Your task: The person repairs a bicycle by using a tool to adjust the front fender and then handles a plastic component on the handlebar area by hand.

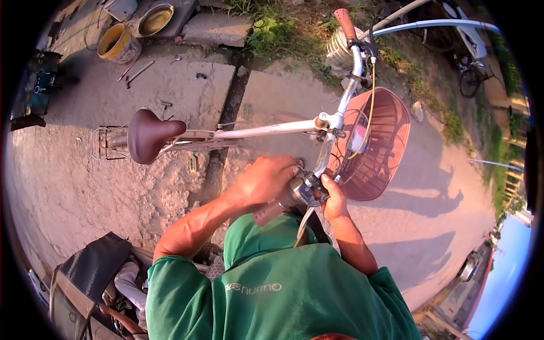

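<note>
A pale pink bicycle (272,130) stands across in front of me, with its brown saddle (152,136) at the left and its silver handlebar (344,106) at the right. At the handlebar's near end, my left hand (269,177) is closed beside the brake lever bracket (306,191); its fingertips are partly hidden, and what they pinch is too small to tell. My right hand (334,198) grips the handlebar on the other side of that bracket, thumb on top and fingers mostly hidden underneath. The near brown grip (268,213) lies just below my left hand.
A pink basket (391,141) holding a small package hangs at the bicycle's front. Hand tools (140,73) lie on the cracked concrete at far left, near a yellowish bucket (119,45) and a basin (156,20). Another person's arm (126,322) shows at lower left.
</note>
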A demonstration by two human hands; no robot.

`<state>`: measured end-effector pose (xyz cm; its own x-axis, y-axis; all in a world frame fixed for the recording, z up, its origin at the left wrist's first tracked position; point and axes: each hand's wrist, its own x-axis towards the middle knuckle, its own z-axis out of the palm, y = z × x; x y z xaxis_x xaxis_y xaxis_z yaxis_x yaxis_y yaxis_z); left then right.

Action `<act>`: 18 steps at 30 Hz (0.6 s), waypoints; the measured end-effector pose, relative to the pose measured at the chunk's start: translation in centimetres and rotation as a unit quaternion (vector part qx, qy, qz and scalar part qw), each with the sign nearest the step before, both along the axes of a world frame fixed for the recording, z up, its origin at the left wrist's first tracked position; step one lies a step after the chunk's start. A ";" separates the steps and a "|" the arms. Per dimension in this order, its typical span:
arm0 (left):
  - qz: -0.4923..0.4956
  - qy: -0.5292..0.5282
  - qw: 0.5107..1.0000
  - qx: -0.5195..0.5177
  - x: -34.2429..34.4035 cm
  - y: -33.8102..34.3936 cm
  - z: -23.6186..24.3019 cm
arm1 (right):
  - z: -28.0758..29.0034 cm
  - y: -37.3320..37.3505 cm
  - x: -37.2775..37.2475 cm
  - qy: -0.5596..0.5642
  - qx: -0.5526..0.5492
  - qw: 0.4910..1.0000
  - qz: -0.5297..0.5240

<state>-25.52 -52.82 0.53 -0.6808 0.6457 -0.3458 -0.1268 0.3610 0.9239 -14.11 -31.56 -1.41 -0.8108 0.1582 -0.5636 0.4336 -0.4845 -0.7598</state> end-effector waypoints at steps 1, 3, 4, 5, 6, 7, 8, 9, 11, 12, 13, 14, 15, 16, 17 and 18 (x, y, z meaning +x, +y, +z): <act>-0.011 0.068 0.997 -0.045 -0.1 0.1 0.2 | -0.2 0.0 0.0 0.009 -0.002 1.000 0.000; -0.026 0.079 0.995 -0.058 -0.5 0.1 1.3 | 0.1 -0.2 -0.1 0.008 -0.004 1.000 -0.002; -0.010 0.098 0.992 -0.077 -0.3 0.1 1.9 | 0.1 -0.3 -0.2 0.013 -0.012 1.000 0.003; 0.005 0.117 0.989 -0.095 -0.3 0.3 2.6 | 0.1 -0.4 -0.2 0.019 -0.020 1.000 0.008; 0.000 0.099 0.989 -0.108 -0.5 0.4 3.7 | 0.3 -0.6 -0.5 0.026 -0.008 0.999 0.017; -0.005 0.103 0.988 -0.111 -0.5 0.4 3.8 | 0.7 -0.7 -0.6 0.029 -0.011 0.999 0.012; -0.011 0.100 0.990 -0.103 -0.6 0.4 3.7 | 1.2 -0.9 -0.7 0.019 -0.026 0.999 0.009; -0.018 0.096 0.991 -0.095 -0.7 0.3 3.7 | 1.4 -0.9 -0.7 0.009 -0.040 0.999 0.006; -0.012 0.067 0.995 -0.069 -1.4 0.5 3.2 | 0.6 0.2 0.0 0.006 -0.092 0.996 0.017; -0.026 -0.034 0.999 -0.013 -1.7 0.3 2.3 | 0.8 0.2 0.0 0.011 -0.094 0.995 0.028; -0.041 -0.137 0.989 0.043 -2.2 0.2 1.9 | 1.2 0.2 -0.1 0.015 -0.096 0.995 0.039; -0.043 -0.197 0.978 0.045 -2.7 0.2 1.9 | 1.9 0.2 -0.3 0.009 -0.102 0.994 0.028; -0.047 -0.194 0.979 0.043 -2.8 0.2 2.0 | 2.6 0.2 -0.5 0.012 -0.103 0.994 0.024; -0.048 -0.218 0.969 0.110 -2.8 0.1 2.0 | 3.2 0.2 -0.7 0.021 -0.108 0.993 0.038; -0.048 -0.241 0.953 0.176 -2.9 0.0 2.0 | 3.6 0.3 -0.7 0.029 -0.113 0.992 0.052; -0.065 -0.259 0.949 0.170 -3.0 -0.2 1.7 | 2.9 0.5 -0.3 0.008 -0.108 0.993 0.046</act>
